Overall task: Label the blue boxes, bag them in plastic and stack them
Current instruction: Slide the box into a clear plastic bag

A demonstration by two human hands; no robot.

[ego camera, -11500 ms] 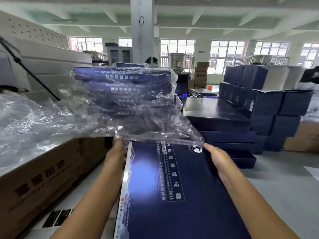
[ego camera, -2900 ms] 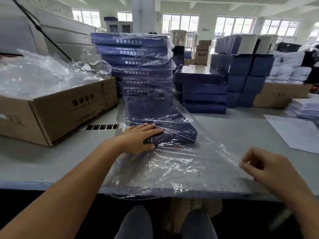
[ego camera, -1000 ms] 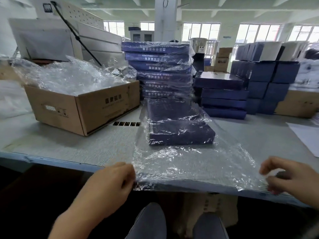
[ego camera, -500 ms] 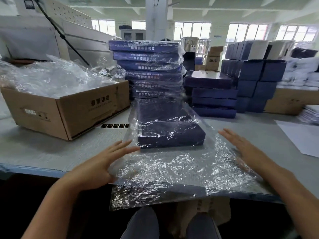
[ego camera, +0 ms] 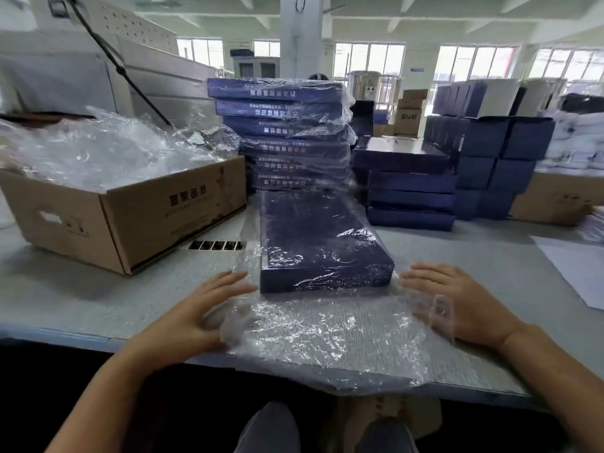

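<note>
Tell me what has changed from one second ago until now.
Both hands let go of the open end of the plastic bag and moved forward. The left hand and right hand now lie flat, fingers straight, on either side of the blue box. The box, the stack behind it and the cardboard box stayed put.

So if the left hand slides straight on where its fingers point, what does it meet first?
Probably the near left corner of the bagged blue box; the left hand points there, fingertips just short of it.
</note>
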